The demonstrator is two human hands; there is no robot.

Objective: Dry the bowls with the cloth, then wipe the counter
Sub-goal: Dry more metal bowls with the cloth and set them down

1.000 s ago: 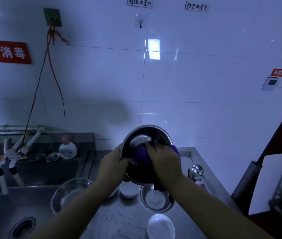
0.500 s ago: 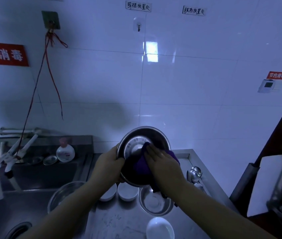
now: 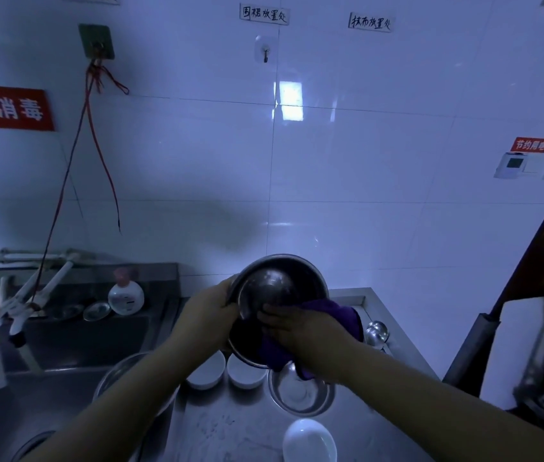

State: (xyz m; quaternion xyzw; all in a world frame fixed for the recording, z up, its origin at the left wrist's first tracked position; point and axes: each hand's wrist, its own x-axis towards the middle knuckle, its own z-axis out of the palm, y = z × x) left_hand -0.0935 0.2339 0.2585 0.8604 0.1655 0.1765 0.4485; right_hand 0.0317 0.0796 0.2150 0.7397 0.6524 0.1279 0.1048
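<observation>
The fingers [image 3: 265, 316] of the right hand [image 3: 300, 330] are curled into a purple cloth [image 3: 337, 316] and press it against the inside of a steel bowl [image 3: 275, 291]. The left hand [image 3: 209, 313] grips that bowl by its left rim, thumb over the edge, holding it tilted with its opening toward the person, raised above the worktop [image 3: 227, 431].

Taking the held bowl as landmark: the cloth spills out of its right side and hangs below it under the right hand. Directly beneath it on the worktop sit two small white bowls [image 3: 242, 373] side by side, with a second steel bowl [image 3: 300, 393] just to their right. Nearer the person lies another white bowl [image 3: 308, 441]. Down to the left a large steel basin [image 3: 114, 378] sits at the sink's [image 3: 4, 405] edge. To the right, ladles [image 3: 377, 331] rest by the worktop's rim. Farther left, behind the sink, stands a white bottle [image 3: 126, 293].
</observation>
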